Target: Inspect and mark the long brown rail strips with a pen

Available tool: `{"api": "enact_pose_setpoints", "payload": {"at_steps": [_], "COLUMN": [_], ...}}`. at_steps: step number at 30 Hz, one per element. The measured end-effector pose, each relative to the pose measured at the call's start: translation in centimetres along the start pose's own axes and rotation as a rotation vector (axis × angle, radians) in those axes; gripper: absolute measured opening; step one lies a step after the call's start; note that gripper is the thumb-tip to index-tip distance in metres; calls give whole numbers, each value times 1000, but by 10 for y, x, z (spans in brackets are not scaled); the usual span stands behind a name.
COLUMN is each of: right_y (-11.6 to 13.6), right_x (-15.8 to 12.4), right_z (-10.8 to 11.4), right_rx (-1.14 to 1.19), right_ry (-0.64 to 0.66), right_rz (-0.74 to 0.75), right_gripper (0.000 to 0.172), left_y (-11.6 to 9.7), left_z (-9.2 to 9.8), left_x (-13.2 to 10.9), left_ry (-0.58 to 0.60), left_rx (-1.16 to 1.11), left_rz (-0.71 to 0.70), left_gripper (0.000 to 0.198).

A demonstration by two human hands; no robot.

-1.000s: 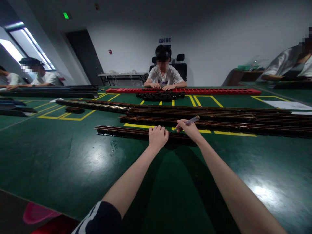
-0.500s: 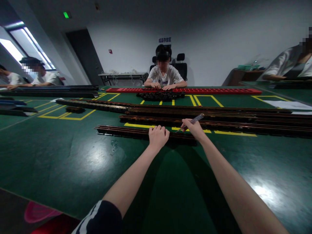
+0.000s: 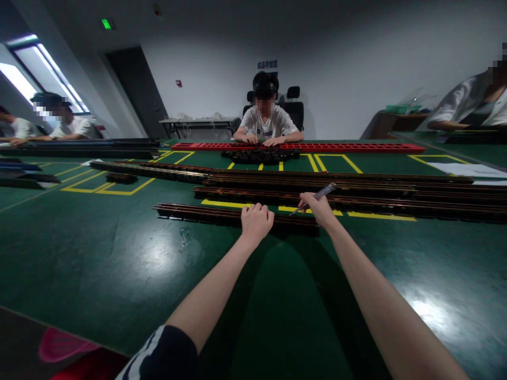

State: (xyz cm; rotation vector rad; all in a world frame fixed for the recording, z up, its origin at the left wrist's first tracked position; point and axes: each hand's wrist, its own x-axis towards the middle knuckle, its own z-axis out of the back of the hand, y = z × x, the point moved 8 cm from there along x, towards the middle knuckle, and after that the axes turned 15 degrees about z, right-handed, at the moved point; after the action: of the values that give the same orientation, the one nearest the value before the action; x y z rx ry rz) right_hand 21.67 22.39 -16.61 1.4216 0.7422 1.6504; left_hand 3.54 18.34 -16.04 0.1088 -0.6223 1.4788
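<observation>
A long dark ribbed strip point(image 3: 198, 212) lies across the green table in front of me. My left hand point(image 3: 256, 221) is closed over its middle, fingers curled on the far side. To the right, my right hand point(image 3: 318, 207) grips a screwdriver point(image 3: 325, 191) with a clear handle, held at a slant. Its thin shaft points down and left, and the tip is at or just above the strip; I cannot tell whether they touch. The strip's right end shows below my right hand.
Beyond the strip lie several long dark strips point(image 3: 376, 190). Farther back are a pile of small black parts point(image 3: 261, 155) and a red slotted rail point(image 3: 348, 149), where a co-worker point(image 3: 269, 121) sits. Yellow tape marks the table point(image 3: 99, 274). A pink basket point(image 3: 63, 345) stands below its left edge.
My right hand and the screwdriver have shifted slightly to the right along the strip. My left hand has stayed almost where it was.
</observation>
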Motion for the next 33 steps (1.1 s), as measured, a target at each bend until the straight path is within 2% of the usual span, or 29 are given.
{"api": "enact_pose_setpoints", "payload": {"at_steps": [9,14,21,33], "right_y": [-5,-7,0,3], "right_x": [0,0,-1,-3], "right_z": [7,7,7,9], "right_rx": [-1,22,11,40], "right_ry": [-87,-86,-135,-180], "right_rz": [-5,-22,26,-9], "right_gripper": [33,32,33,29], "left_y": [0,0,-1,-1], "left_z": [-1,-2,0,-1], "left_x": [0,0,0,0], "left_ry": [5,5,-15,2], "left_rx": [1,4,28,11], "left_rz": [1,-1,-3,-1], "left_gripper": [37,38,35,36]}}
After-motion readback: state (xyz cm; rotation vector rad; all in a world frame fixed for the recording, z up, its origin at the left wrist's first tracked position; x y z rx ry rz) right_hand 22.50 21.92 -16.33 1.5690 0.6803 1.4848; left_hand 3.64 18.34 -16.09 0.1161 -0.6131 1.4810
